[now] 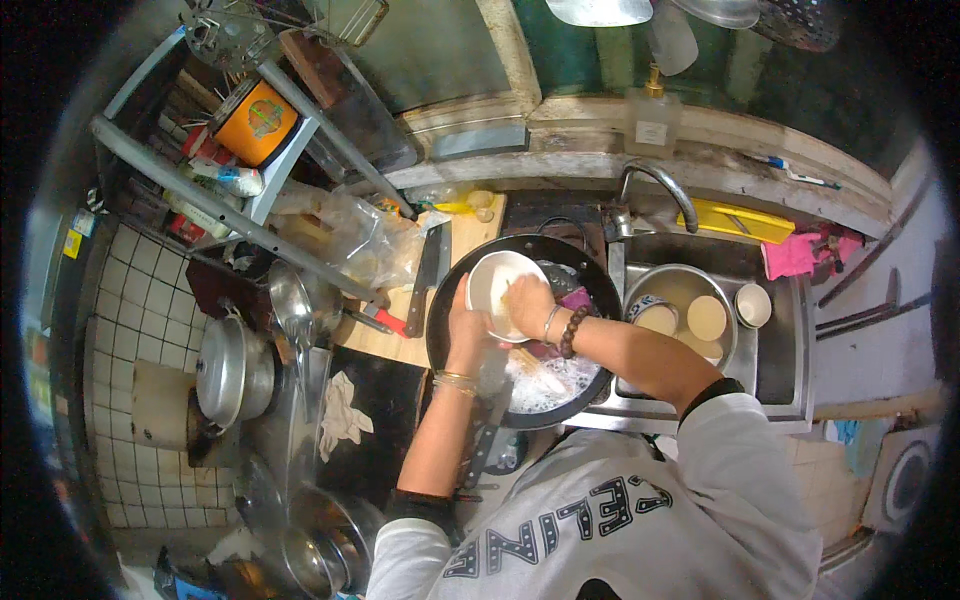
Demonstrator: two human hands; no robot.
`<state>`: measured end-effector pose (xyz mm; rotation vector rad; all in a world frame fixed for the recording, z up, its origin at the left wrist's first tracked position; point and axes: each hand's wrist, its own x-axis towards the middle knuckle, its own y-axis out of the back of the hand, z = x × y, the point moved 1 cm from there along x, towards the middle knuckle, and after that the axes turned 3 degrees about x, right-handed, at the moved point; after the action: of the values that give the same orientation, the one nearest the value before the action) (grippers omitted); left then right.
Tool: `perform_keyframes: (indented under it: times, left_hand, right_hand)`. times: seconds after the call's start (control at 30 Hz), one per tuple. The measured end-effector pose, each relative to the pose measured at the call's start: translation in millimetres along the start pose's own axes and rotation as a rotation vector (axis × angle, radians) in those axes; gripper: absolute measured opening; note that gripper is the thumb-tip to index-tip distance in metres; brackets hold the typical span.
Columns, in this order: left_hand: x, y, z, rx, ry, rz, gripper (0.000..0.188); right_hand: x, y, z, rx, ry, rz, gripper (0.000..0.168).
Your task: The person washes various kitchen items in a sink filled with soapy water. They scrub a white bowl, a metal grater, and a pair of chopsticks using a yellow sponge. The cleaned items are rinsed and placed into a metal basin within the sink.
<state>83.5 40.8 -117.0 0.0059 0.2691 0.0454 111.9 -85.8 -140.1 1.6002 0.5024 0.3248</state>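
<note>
My left hand (pixel 469 324) grips a white bowl (pixel 486 279) by its side and tilts it over a large black wok (pixel 444 352). Inside the bowl, my right hand (pixel 531 306) has its fingers curled against the inner wall; whether it holds anything is hidden. White suds (pixel 551 390) fill the near part of the wok. Pale, stick-like utensils (pixel 529 364) lie partly in the foam. A purple item (pixel 577 298) shows beside my right wrist, partly covered.
Right of the wok, a sink holds a metal basin (pixel 637 281) with dishes in cloudy water and a small white bowl (pixel 753 305). Above it curves a faucet (pixel 660 176). A cleaver (pixel 426 285) and a red-handled knife (pixel 390 321) lie on the wooden board (pixel 469 232) at left.
</note>
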Motion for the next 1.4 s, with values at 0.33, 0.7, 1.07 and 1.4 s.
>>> perform_keyframes:
  times: [0.33, 0.7, 1.07, 1.4]
  left_hand:
    - [-3, -17, -31, 0.024, -0.253, 0.079, 0.061]
    - [-37, -11, 22, 0.463, -0.412, 0.234, 0.058]
    - [-60, 0, 29, 1.238, -0.626, 0.417, 0.102]
    - [-59, 2, 25, 1.115, -0.821, 0.392, 0.120]
  right_hand:
    - [12, -9, 2, 1.658, -0.152, 0.398, 0.015]
    - [-24, 24, -9, 0.778, 0.309, -0.117, 0.021]
    - [-43, -40, 29, 0.006, 0.051, 0.404, 0.021]
    - [-27, -10, 52, 1.449, -0.135, 0.379, 0.030]
